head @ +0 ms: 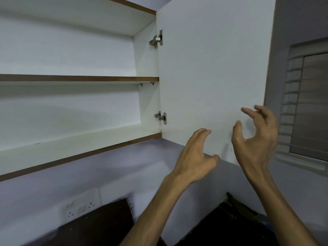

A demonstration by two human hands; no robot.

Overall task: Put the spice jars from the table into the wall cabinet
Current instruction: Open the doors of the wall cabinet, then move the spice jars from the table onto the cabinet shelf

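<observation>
Item: our left hand (196, 155) — fingers together and extended, holding nothing, fingertips in front of the lower edge of the open cabinet door (213, 68), thumb just under that edge; whether it touches we cannot tell, forearm rising from the bottom of the view. Item: our right hand (257, 139) — fingers spread wide and curled, empty, raised before the door's outer lower corner, blurred. Item: wall cabinet (71, 139) — door swung open on two metal hinges (160, 118), both white shelves bare; we see no spice jars in view.
</observation>
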